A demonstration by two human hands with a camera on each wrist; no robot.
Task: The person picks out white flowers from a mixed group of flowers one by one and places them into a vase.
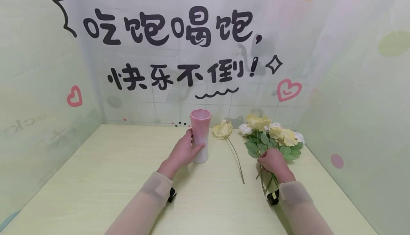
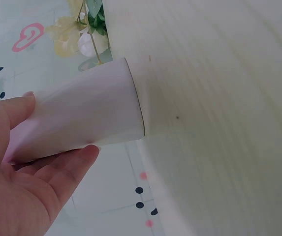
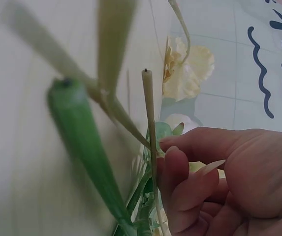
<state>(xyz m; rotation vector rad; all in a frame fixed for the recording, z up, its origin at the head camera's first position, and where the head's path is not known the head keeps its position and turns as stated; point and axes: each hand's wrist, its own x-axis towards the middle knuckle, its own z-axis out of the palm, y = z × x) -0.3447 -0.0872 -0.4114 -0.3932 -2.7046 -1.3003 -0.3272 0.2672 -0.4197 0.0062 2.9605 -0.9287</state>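
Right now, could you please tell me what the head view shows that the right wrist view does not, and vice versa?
Only the head view shows the pink-and-white vase and the left hand holding it. Only the right wrist view clearly shows the blunt end of a thick green stem. Both show the right hand at the stems of the flower bunch, the single yellow flower, part of the wall writing and the tabletop.
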